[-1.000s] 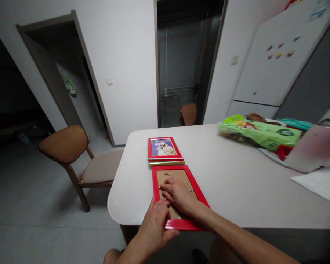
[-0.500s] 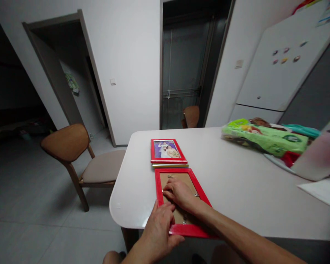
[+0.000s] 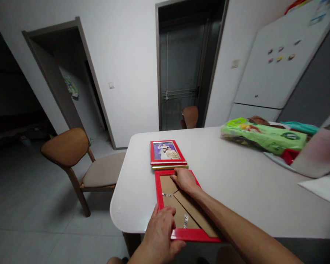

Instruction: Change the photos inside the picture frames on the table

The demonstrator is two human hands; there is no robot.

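A red picture frame lies face down at the near edge of the table, its brown backing board facing up. My left hand grips the near left corner, thumb underneath and fingers over the rim. At the far end, my right hand has its fingers curled together over the backing; whatever they touch is hidden. One small metal clip shows by the left rim and another by the near rim. A brown stand leg runs along the backing, partly under my right forearm.
Just beyond lies a stack of frames, a red one with a couple's photo on top. Green packaging, a plate and a pinkish container are at the right of the white table. A wooden chair stands left.
My right hand has moved from the left rim to the far end of the backing, uncovering the left clip. My left hand keeps its hold on the corner.
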